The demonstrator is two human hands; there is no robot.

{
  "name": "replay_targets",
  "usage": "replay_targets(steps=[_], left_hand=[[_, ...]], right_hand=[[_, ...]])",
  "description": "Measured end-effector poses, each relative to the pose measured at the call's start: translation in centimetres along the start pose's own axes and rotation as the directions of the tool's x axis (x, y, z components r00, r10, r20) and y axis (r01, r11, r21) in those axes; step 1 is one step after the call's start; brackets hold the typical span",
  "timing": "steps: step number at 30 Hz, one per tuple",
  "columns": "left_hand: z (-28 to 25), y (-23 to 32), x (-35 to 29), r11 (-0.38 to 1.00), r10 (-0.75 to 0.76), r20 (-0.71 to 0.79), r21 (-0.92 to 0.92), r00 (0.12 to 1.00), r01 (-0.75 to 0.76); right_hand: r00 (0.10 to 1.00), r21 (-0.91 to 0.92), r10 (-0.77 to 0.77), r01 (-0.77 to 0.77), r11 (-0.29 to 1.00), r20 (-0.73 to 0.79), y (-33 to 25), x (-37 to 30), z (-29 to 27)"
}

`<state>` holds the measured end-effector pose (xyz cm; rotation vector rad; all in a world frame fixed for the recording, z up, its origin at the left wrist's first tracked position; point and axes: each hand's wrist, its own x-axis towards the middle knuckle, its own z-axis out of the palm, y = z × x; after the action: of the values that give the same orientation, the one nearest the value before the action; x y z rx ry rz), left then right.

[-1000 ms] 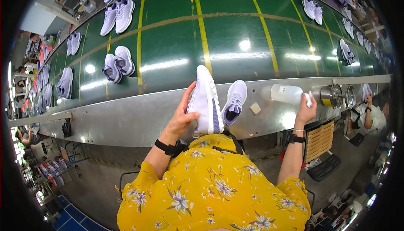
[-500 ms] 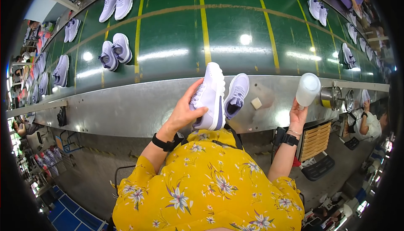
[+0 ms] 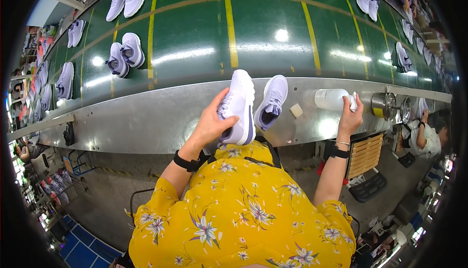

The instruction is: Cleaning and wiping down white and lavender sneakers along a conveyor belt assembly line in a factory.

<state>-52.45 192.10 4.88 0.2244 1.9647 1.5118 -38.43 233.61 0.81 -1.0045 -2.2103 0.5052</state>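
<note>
My left hand (image 3: 210, 124) grips a pale lilac sneaker (image 3: 238, 107) by its side, sole turned toward me, toe pointing away. Its mate (image 3: 271, 101) lies just to the right on the steel ledge (image 3: 146, 121), opening up. My right hand (image 3: 351, 117) holds a translucent white plastic bottle (image 3: 331, 99) by its cap end, the bottle lying sideways over the ledge and pointing left. A small beige block (image 3: 295, 111) sits on the ledge between the sneaker and the bottle.
A green conveyor belt (image 3: 273, 29) with yellow lines carries several pairs of lilac sneakers (image 3: 120, 53) at left and right. Two metal cups (image 3: 382, 106) stand right of the bottle. A wooden slatted rack (image 3: 364, 155) hangs below the ledge. Another person (image 3: 426, 134) sits at far right.
The bottle went from sideways to upright half a second ago, and now lies sideways again, pointing left. My left hand has kept hold of the sneaker, turning it slightly.
</note>
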Motion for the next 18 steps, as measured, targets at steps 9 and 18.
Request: replay_targets(steps=[9, 18], left_hand=[[-0.6, -4.3, 0.1, 0.986, -0.121, -0.001, -0.115, 0.993, 0.12], [-1.3, -6.2, 0.0, 0.97, -0.202, 0.034, -0.135, 0.979, 0.204]], right_hand=[[0.993, -0.053, 0.041, -0.036, 0.998, 0.107, 4.8, -1.4, -1.1], [0.844, 0.672, 0.385, -0.532, 0.516, 0.372, -2.5, -1.1, -2.7]])
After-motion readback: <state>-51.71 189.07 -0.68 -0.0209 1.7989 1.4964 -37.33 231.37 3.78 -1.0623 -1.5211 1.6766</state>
